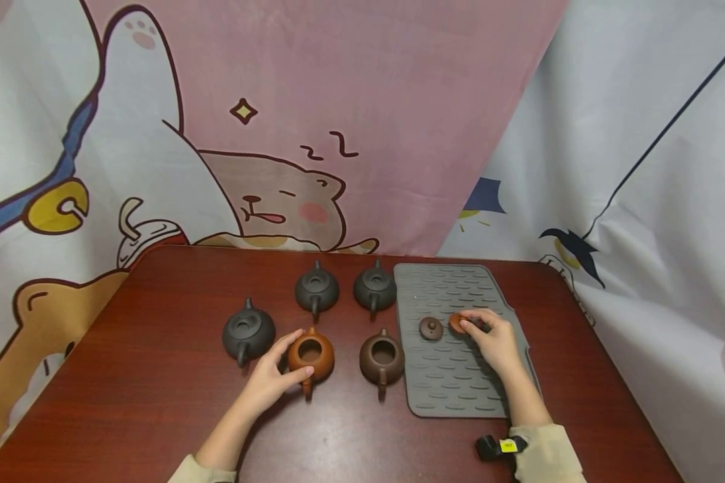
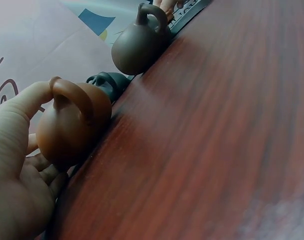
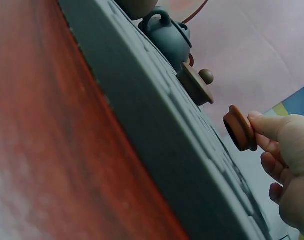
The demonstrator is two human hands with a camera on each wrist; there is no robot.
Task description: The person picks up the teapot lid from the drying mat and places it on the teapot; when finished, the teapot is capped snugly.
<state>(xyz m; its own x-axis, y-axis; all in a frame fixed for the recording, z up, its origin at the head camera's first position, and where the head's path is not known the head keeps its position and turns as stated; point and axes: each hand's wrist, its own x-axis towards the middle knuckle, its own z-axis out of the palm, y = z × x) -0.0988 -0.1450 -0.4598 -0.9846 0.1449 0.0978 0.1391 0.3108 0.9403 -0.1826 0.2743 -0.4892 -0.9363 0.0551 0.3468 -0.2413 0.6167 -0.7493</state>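
Head view shows the right hand (image 1: 497,342) pinching the orange lid (image 1: 460,323) above the grey mat (image 1: 453,376), so keep it level (knob up) while the left hand (image 1: 270,379) cups the open orange teapot (image 1: 311,356) steady on the counter (image 1: 157,376).

Two hand-drawn letters, "Z Z" (image 1: 329,146), stand on the pink cartoon curtain (image 1: 350,100), above the sleeping bear's head (image 1: 278,198), well behind both grips. The yellow wrist tag's (image 1: 507,445) print is too small to read.
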